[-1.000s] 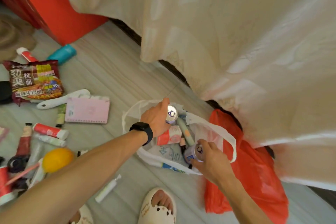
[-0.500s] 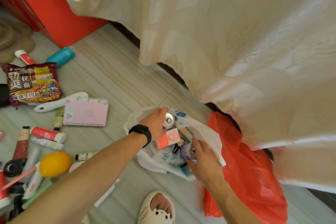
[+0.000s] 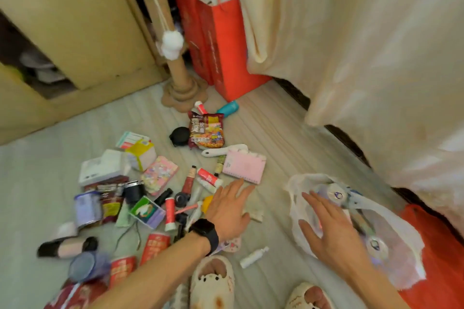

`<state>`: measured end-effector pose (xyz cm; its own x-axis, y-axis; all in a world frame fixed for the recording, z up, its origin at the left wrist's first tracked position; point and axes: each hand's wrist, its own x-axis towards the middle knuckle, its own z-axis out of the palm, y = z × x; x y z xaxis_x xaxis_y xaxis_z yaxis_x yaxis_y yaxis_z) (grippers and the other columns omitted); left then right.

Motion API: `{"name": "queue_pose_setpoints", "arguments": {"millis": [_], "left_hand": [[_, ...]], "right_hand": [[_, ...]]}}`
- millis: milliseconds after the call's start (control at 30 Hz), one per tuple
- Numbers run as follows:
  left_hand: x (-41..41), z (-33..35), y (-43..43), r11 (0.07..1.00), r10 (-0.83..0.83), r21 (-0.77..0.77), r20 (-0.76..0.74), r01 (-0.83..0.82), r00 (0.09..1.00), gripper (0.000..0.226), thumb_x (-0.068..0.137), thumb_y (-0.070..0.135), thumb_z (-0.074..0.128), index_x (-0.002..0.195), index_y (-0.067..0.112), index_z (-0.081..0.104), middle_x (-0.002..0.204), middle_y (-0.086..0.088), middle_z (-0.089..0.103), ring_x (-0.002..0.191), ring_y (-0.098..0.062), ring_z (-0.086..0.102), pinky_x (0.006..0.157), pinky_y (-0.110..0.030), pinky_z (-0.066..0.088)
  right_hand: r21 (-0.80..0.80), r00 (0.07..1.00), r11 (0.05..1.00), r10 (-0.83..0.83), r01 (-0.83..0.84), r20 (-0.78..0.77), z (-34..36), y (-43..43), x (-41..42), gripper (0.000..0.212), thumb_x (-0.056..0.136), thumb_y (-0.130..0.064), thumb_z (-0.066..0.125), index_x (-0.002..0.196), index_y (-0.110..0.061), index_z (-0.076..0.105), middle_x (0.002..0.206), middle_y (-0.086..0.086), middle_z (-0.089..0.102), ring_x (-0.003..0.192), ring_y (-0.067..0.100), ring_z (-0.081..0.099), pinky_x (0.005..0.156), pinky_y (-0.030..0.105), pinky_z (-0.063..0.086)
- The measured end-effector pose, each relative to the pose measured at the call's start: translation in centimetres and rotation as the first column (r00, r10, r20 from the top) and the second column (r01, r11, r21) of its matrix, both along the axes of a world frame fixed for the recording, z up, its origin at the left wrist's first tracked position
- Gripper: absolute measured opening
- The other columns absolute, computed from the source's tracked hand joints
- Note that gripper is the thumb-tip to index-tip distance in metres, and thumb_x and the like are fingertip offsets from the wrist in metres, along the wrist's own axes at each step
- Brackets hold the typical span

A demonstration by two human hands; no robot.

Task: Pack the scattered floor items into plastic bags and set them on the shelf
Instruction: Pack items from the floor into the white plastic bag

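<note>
Standing right next to this, and both hands are empty at the moment. The left hand (image 3: 229, 211), the one with the black watch (image 3: 204, 233), is in the middle of the frame with its fingers spread flat, low over the floor just below the pink notebook (image 3: 244, 167). I can't tell if it's touching anything. The right hand (image 3: 331, 236) is wide open too, palm down over the mouth of the white plastic bag (image 3: 409, 266) at lower right.

The bag is slumped on the floor with at least two cans (image 3: 336, 194) showing inside. The red bag (image 3: 442, 258) lies right up against it, in the corner of the frame.

The pile of loose stuff (image 3: 140, 198) fills the lower left: tubes, boxes and a noodle packet (image 3: 206, 133) further up.

That bag is thin floppy film, and I'd guess the cans make it bottom-heavy. So gather both handles together, not one edge, or it'll sag and spill, maybe tear. The notebook is stiff and flat, so an easy pinch at the edge. The tubes look like they'd roll, so wrap fingers right round them.
</note>
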<state>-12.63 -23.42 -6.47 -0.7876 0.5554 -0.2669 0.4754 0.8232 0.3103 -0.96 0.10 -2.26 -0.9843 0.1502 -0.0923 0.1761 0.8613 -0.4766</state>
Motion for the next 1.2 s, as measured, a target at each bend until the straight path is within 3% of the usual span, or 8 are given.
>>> {"name": "queue_pose_setpoints", "arguments": {"millis": [133, 267, 400, 500, 700, 800, 1000, 1200], "left_hand": [[2.4, -0.7, -12.4, 0.928, 0.359, -0.093, -0.031, -0.36, 0.933, 0.07, 0.086, 0.048, 0.045, 0.151, 0.031, 0.024, 0.16, -0.006, 0.02, 0.146, -0.026, 0.021, 0.118, -0.047, 0.02], [6.0, -1.9, -22.1, 0.763, 0.624, -0.171, -0.054, -0.623, 0.78, 0.069, 0.087, 0.047, 0.047, 0.151, 0.031, 0.024, 0.16, -0.01, 0.019, 0.147, -0.031, 0.016, 0.117, -0.049, 0.02], [8.8, -3.1, -28.4, 0.554, 0.811, -0.257, -0.05, -0.792, 0.583, 0.071, 0.088, 0.05, 0.05, 0.151, 0.032, 0.023, 0.161, -0.011, 0.009, 0.147, -0.035, 0.008, 0.117, -0.052, 0.014], [10.3, -4.0, -31.8, 0.452, 0.883, -0.255, -0.011, -0.855, 0.47, 0.074, 0.087, 0.052, 0.052, 0.152, 0.036, 0.019, 0.161, -0.009, 0.009, 0.146, -0.038, 0.012, 0.114, -0.056, 0.018], [10.2, -4.7, -35.2, 0.516, 0.849, -0.077, 0.173, -0.853, 0.499, 0.07, 0.088, 0.032, 0.065, 0.147, 0.045, 0.028, 0.153, -0.002, 0.032, 0.129, -0.027, 0.046, 0.104, -0.041, 0.045], [9.3, -4.9, -35.0, 0.509, 0.842, -0.035, 0.227, -0.86, 0.489, 0.066, 0.087, 0.031, 0.069, 0.144, 0.039, 0.037, 0.145, -0.002, 0.041, 0.125, -0.023, 0.051, 0.103, -0.034, 0.045], [7.6, -5.3, -32.9, 0.574, 0.818, -0.108, 0.117, -0.812, 0.563, 0.063, 0.088, 0.043, 0.065, 0.145, 0.04, 0.036, 0.144, -0.001, 0.045, 0.119, -0.024, 0.056, 0.095, -0.036, 0.05], [5.8, -4.3, -31.2, 0.668, 0.735, -0.253, 0.078, -0.7, 0.673, 0.053, 0.088, 0.042, 0.064, 0.133, 0.033, 0.038, 0.126, -0.006, 0.053, 0.102, -0.026, 0.061, 0.08, -0.037, 0.055]], "right_hand": [[0.01, 0.939, 0.94, 0.341, -0.341, -0.052, 3.0, -7.3, -4.7, 0.055, 0.091, -0.049, 0.049, 0.143, -0.031, 0.046, 0.148, -0.003, 0.047, 0.129, 0.019, 0.047, 0.109, 0.026, 0.033], [0.072, 0.749, 0.746, 0.661, -0.662, 0.044, 4.6, -13.8, -7.1, 0.054, 0.095, -0.049, 0.043, 0.147, -0.038, 0.034, 0.154, -0.009, 0.036, 0.138, 0.017, 0.039, 0.108, 0.032, 0.04], [0.193, 0.559, 0.531, 0.818, -0.825, 0.139, 3.8, -19.2, -7.9, 0.054, 0.091, -0.045, 0.042, 0.144, -0.037, 0.036, 0.151, -0.003, 0.043, 0.134, 0.022, 0.046, 0.102, 0.034, 0.045], [0.102, 0.472, 0.465, 0.825, -0.879, 0.312, 0.9, -23.6, -7.7, 0.062, 0.097, -0.044, 0.041, 0.153, -0.039, 0.015, 0.163, -0.002, 0.015, 0.146, 0.025, 0.021, 0.115, 0.041, 0.029], [0.085, 0.47, 0.472, 0.812, -0.878, 0.347, -5.7, -31.9, -6.5, 0.07, 0.094, -0.034, 0.053, 0.153, -0.035, 0.016, 0.165, 0.004, -0.001, 0.149, 0.037, 0.006, 0.119, 0.048, 0.015], [0.179, 0.398, 0.356, 0.811, -0.917, 0.428, -8.3, -34.2, -6.2, 0.077, 0.094, -0.023, 0.054, 0.155, -0.028, 0.008, 0.164, 0.007, -0.009, 0.149, 0.035, -0.01, 0.119, 0.054, 0.001], [0.339, 0.427, 0.304, 0.818, -0.89, 0.386, -10.7, -35.4, -7.0, 0.053, 0.094, -0.02, 0.056, 0.143, -0.02, 0.036, 0.15, 0.009, 0.031, 0.139, 0.035, 0.021, 0.114, 0.055, 0.018], [0.439, 0.399, 0.202, 0.815, -0.876, 0.42, -11.1, -34.7, -8.0, 0.046, 0.095, -0.025, 0.054, 0.137, -0.02, 0.037, 0.148, 0.01, 0.038, 0.143, 0.033, 0.02, 0.116, 0.058, 0.011]]}}
